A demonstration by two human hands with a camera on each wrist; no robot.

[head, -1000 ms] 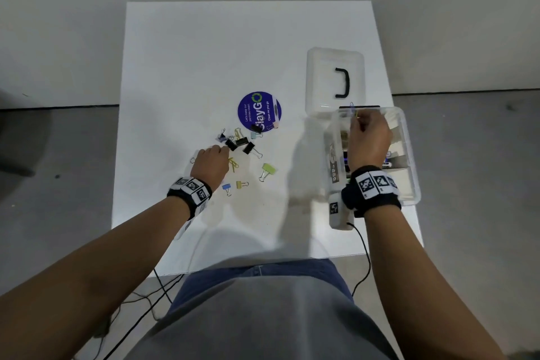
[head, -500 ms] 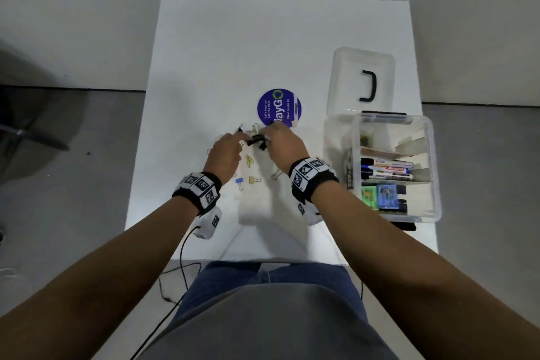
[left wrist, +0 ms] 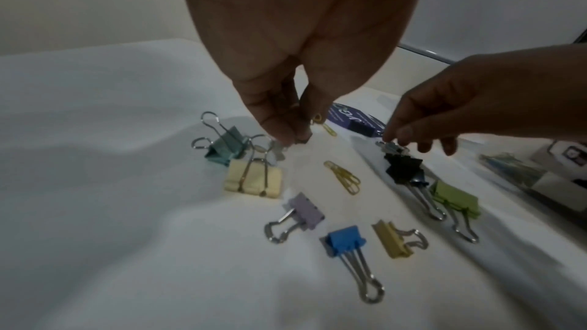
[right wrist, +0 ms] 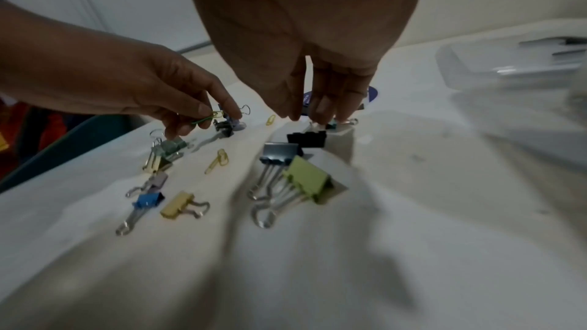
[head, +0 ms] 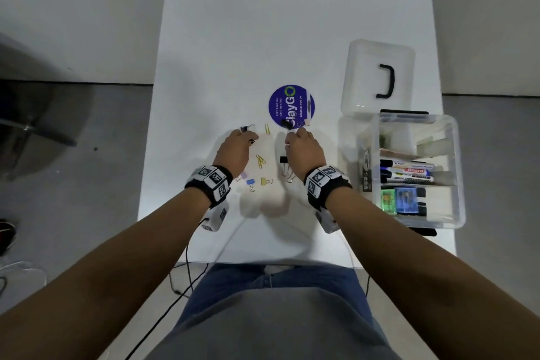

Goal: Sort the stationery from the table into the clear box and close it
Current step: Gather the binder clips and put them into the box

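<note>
Several coloured binder clips and gold paper clips (head: 260, 160) lie scattered on the white table (head: 292, 23). My left hand (head: 248, 137) hangs over their left side and pinches a green and a yellow paper clip (right wrist: 209, 116) between thumb and forefinger. My right hand (head: 292, 136) reaches down beside the black binder clip (left wrist: 402, 164), its fingertips pinching a small binder clip (left wrist: 392, 146) on the table. Blue (left wrist: 344, 240), yellow (left wrist: 392, 239) and green (left wrist: 454, 196) binder clips lie nearer me. The clear box (head: 460, 172) stands open to the right of both hands.
Markers (head: 409, 169) and small coloured cases (head: 399, 199) fill the box's compartments. Its lid (head: 365, 73), with a black handle, lies tipped back behind it. A round purple sticker (head: 291, 105) sits just beyond the clips. Cables hang off the table's near edge.
My right hand has come left from over the clear box to the clips and now pinches a small one. My left hand has stayed among the clips.
</note>
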